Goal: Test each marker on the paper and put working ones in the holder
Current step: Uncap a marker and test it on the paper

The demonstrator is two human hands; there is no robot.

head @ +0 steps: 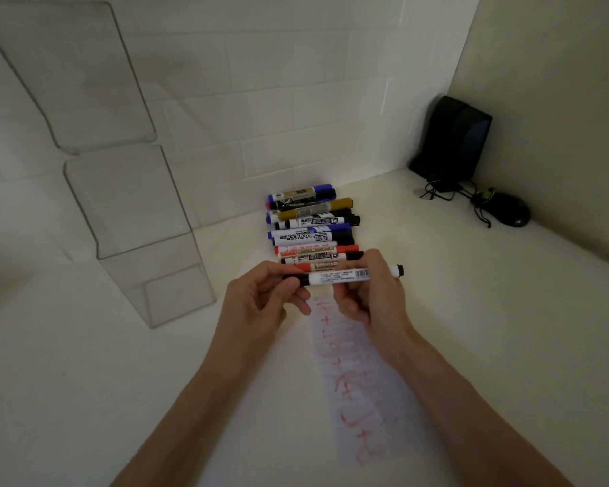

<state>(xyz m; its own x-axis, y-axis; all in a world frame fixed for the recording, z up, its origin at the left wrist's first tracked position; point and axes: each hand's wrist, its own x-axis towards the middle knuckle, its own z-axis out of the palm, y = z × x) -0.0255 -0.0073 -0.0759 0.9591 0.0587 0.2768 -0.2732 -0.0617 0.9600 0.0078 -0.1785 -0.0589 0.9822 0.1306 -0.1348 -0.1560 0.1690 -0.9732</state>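
The left hand [261,297] pinches the black cap end of a white-barrelled marker [338,276], and the right hand [373,297] grips the barrel with curled fingers. The marker lies level between them, above the far end of the paper strip [359,381], which bears red scribbles and runs toward the desk's [120,381] near edge. Just behind the hands lies a pile of markers [310,226]. A clear holder [148,233] stands to the left by the wall. In the far right corner are a black speaker [454,138] and a mouse [510,212].

A single wide-angle head view looks forward and steeply down at the table [120,381], close above the left hand [261,293] and right hand [373,297], with the wall corner [466,47] beyond them.
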